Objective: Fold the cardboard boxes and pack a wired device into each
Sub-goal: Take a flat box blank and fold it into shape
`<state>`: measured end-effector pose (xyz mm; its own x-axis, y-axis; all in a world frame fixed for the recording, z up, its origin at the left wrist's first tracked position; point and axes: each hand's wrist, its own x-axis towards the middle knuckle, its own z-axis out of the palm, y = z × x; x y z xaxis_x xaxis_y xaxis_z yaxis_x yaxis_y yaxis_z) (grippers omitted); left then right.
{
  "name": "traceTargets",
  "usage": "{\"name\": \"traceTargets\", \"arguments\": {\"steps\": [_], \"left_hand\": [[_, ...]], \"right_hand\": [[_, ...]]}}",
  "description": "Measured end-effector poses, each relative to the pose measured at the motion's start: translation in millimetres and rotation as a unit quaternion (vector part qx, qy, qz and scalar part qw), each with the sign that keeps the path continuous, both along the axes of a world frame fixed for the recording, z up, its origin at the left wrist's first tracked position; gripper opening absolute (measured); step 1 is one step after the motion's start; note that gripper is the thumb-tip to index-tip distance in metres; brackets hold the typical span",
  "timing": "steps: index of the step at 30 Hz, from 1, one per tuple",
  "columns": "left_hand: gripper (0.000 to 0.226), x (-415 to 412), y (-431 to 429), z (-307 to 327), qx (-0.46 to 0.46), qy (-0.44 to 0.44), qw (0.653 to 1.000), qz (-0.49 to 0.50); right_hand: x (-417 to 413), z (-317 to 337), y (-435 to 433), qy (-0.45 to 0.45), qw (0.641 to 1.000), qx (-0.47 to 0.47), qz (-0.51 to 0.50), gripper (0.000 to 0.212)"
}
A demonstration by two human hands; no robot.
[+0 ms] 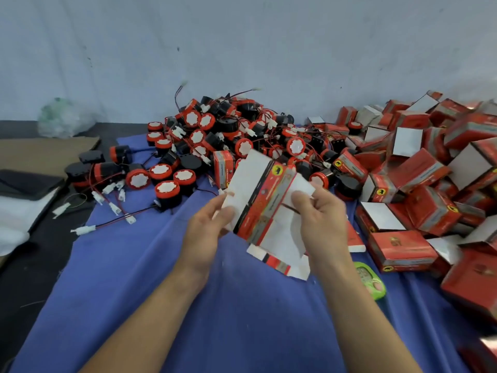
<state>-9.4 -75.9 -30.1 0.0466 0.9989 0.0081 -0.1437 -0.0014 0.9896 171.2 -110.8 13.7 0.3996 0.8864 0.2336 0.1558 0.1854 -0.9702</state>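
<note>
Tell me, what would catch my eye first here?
First, the middle: the left hand and right hand hold a partly unfolded red-and-white cardboard box above the blue cloth. Behind it lies a heap of red-and-black wired devices, and to the right a pile of red boxes.

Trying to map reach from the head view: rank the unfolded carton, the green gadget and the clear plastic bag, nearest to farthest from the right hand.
1. unfolded carton: centre, held in the grip of the right hand.
2. green gadget: lower right, lying on the blue cloth.
3. clear plastic bag: far left, at the back.
</note>
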Motion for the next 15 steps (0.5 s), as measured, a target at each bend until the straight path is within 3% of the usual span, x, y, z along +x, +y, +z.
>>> {"name": "traceTargets", "arguments": {"steps": [6,10,12,14,15], "left_hand": [[0.031,-4,-2,3,-0.086,-0.107,0.990,-0.021],[0.036,-14,1,7,-0.107,-0.094,0.974,-0.173],[0.042,-20,0,7,-0.111,-0.089,0.960,-0.243],[0.044,-23,-1,5,-0.099,-0.083,0.950,-0.284],[0.046,-23,-3,4,-0.088,-0.076,0.947,-0.298]], "right_hand": [[-3,-26,8,0.054,0.993,-0.104,0.024,0.019],[3,-30,9,0.043,0.996,-0.072,-0.027,0.013],[3,-34,6,-0.012,0.997,-0.061,-0.056,0.019],[-1,-35,0,-0.156,0.978,-0.031,-0.135,0.038],[-4,-33,-3,-0.214,0.964,0.009,-0.159,0.037]]}}
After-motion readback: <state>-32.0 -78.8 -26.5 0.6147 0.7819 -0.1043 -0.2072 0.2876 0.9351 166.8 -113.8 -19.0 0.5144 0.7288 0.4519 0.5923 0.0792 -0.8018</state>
